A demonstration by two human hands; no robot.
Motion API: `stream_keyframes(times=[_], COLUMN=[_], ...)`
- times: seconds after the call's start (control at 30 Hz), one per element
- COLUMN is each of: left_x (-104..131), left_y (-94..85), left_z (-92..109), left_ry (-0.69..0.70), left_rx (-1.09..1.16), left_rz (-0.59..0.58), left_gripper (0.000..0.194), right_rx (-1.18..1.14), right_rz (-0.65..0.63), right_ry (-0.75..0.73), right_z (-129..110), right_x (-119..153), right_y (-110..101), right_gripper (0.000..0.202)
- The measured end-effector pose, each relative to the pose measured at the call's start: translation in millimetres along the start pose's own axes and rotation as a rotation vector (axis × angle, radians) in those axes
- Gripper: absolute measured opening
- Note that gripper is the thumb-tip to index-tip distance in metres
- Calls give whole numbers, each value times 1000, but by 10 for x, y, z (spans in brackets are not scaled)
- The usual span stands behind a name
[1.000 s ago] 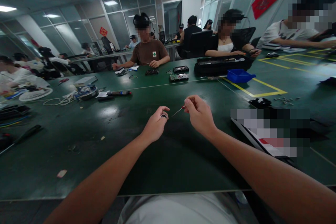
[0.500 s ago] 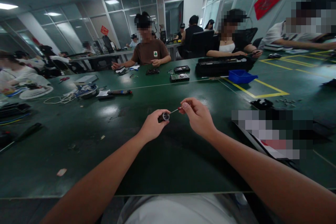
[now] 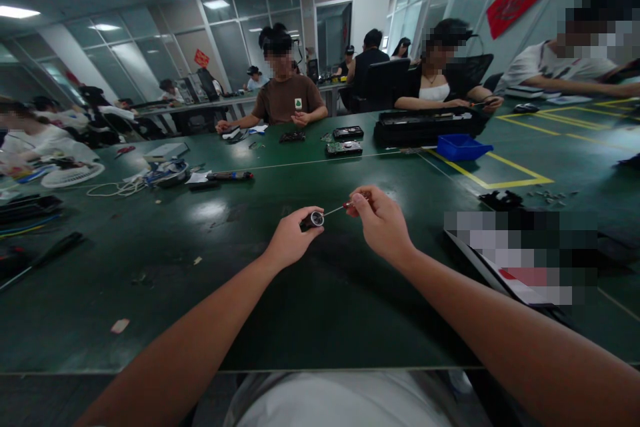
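Note:
A small black cylindrical part (image 3: pixel 315 219) with a pale ring at its end is held between the thumb and fingers of my left hand (image 3: pixel 291 238). My right hand (image 3: pixel 383 223) is closed on a screwdriver (image 3: pixel 334 211) with a red handle and a thin metal shaft. The shaft points left, and its tip is at the ringed end of the black part. Whether the tip is inside the part cannot be made out. Both hands are above the green table (image 3: pixel 320 320).
A blue tray (image 3: pixel 463 147) and small screws (image 3: pixel 553 197) lie to the right, near a binder with papers (image 3: pixel 520 273). Circuit boards (image 3: pixel 344 148) lie further back. A black tool (image 3: pixel 227 175) and cables are on the left. People sit around the table.
The camera view has shifted slightly. My right hand has moved a little to the right, and more of the screwdriver shaft shows. My left hand still holds the black part.

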State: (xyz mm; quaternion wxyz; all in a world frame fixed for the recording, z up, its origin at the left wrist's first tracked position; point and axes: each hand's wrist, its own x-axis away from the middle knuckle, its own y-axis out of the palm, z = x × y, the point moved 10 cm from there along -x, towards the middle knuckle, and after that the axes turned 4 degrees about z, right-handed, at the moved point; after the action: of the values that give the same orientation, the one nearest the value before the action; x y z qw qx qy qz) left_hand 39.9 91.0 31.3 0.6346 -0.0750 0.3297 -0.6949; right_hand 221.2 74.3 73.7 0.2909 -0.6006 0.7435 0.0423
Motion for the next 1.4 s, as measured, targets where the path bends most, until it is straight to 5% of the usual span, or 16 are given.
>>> stream_keyframes(times=[0.27,0.47,0.7,0.8,0.97,1.17,1.4], left_x=[-5,-1,4,0,-13,-4,-9], left_y=[-7,10,6,-7,-57,-27,-44], left_z=[-14,-10,-30,-35,-20,85,68], left_ry=[49,47,64,64,64,155,104], left_rx=[2,-25,-43,-35,-37,-77,-123], left_rz=[5,-22,-15,-3,32,-13,-3], left_gripper=[39,40,39,40,39,41,40], right_rx=[201,125,166,120,-155,-575,-329], right_rz=[6,-114,-121,-105,-37,-27,61], right_ry=[-24,-185,-86,-69,82,502,211], right_z=[-39,-194,-124,-107,91,631,368], right_x=[-7,35,38,40,-7,-15,-67], right_y=[-50,78,80,74,68,245,53], right_gripper=[38,15,30,21,18,25,26])
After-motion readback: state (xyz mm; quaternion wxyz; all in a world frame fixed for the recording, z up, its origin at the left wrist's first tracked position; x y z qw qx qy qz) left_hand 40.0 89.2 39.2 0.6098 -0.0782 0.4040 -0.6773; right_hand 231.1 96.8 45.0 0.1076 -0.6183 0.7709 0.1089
